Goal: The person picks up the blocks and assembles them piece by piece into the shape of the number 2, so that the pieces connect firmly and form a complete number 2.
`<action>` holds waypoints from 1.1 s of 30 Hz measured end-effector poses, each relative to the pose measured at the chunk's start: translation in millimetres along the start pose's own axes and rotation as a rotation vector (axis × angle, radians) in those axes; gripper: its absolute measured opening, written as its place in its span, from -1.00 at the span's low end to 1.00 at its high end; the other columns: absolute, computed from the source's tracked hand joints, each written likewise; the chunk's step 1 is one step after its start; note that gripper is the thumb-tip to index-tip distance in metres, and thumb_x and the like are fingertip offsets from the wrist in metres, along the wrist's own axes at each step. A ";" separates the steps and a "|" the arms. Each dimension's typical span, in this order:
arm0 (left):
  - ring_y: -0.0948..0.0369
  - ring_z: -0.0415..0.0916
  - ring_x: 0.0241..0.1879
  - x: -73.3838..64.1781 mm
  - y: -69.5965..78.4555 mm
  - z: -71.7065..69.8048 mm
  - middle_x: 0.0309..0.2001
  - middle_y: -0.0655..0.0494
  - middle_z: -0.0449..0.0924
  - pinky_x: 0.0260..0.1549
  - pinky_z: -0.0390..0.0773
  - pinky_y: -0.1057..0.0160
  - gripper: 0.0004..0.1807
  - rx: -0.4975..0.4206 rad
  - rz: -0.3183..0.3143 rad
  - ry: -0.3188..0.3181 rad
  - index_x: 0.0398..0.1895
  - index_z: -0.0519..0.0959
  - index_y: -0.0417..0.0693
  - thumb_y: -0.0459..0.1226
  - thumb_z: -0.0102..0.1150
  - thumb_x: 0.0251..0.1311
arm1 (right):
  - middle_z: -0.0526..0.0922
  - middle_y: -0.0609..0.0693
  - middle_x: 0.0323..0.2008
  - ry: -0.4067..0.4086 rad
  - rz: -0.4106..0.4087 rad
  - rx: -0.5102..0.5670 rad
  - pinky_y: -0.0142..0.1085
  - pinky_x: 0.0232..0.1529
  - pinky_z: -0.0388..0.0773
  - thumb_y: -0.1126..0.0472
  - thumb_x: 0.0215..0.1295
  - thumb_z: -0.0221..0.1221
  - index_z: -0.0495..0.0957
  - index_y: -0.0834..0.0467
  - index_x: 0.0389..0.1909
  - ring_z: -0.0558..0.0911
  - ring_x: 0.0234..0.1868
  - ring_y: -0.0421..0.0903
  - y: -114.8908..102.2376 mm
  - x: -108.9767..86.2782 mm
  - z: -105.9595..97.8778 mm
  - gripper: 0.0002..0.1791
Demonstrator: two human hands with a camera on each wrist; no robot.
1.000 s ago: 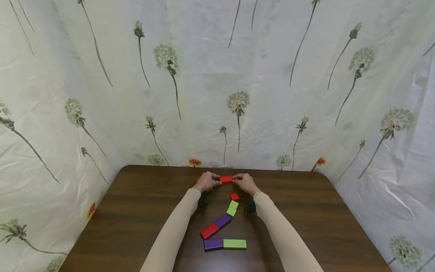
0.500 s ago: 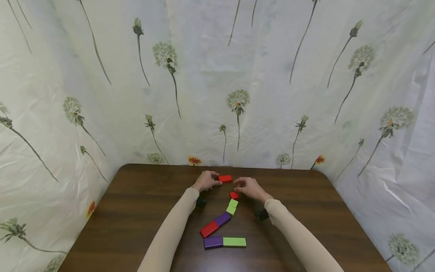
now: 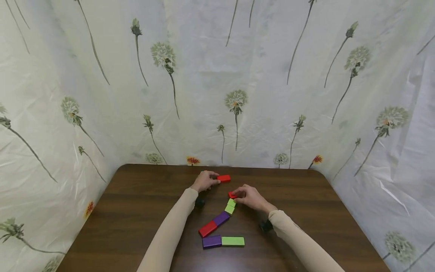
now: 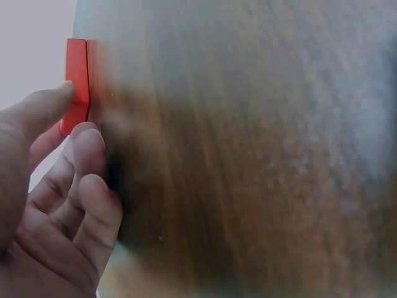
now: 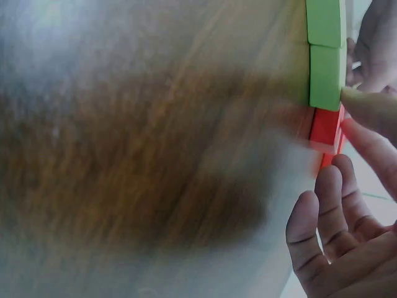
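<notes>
At the far side of the table, my left hand [image 3: 204, 181] holds the left end of a long red block [image 3: 224, 178] between thumb and index finger. The left wrist view shows the thumb on the face of this red block [image 4: 76, 74], other fingers curled below. Nearer, my right hand [image 3: 250, 197] has thumb and index finger at a small red block [image 3: 231, 195], partly covered by the fingertips. In the right wrist view the index tip is on the small red block [image 5: 325, 127]; the thumb tip lies by the corner of the adjoining green block [image 5: 325, 77].
Two small green blocks [image 3: 230, 206] lead from the small red block to a purple block [image 3: 221, 218] and a red block [image 3: 207, 229]. Closer still, a purple block [image 3: 212, 241] and a long green block [image 3: 233, 241] lie end to end on the brown table [image 3: 149, 215].
My right hand has let go of the long red block's right end and come nearer, down to the small red block. My left hand has stayed at the long block, which now sits slightly tilted.
</notes>
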State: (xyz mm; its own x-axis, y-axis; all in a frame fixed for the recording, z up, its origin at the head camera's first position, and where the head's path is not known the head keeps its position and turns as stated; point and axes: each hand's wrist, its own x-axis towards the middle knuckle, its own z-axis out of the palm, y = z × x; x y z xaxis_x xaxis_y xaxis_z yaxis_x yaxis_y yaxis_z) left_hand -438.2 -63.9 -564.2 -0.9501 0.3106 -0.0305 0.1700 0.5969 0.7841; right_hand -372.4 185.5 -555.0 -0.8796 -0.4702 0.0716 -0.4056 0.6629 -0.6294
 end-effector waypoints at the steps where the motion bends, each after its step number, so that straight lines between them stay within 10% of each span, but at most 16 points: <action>1: 0.21 0.39 -0.72 0.1 0.0 0.1 -0.50 -0.05 0.62 -0.72 0.38 0.30 -0.59 0.001 -0.002 0.002 0.16 0.57 0.02 -0.12 0.24 0.25 | 0.53 -0.09 -0.28 -0.005 0.004 0.000 -0.36 -0.35 0.41 0.11 0.18 0.34 0.69 -0.03 -0.11 0.43 -0.36 -0.18 0.4 -0.6 0.2 -0.76; 33: 0.22 0.43 -0.67 -24.6 -10.9 -27.4 -0.49 0.00 0.57 -0.66 0.47 0.29 -0.60 -0.101 -0.010 -0.172 0.18 0.56 -0.02 -0.21 0.22 0.27 | 0.58 -0.14 -0.30 0.000 0.020 -0.020 -0.31 -0.29 0.43 0.04 0.20 0.31 0.68 -0.10 -0.08 0.48 -0.31 -0.19 4.3 -2.9 3.4 -0.74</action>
State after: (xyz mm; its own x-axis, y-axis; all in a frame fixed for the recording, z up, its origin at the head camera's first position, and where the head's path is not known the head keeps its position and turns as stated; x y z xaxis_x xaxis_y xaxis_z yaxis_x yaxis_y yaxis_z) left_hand -423.8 -98.4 -555.0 -0.8913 0.4320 -0.1376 0.1250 0.5259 0.8413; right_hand -370.7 187.7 -560.5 -0.8875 -0.4569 0.0591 -0.3929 0.6835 -0.6152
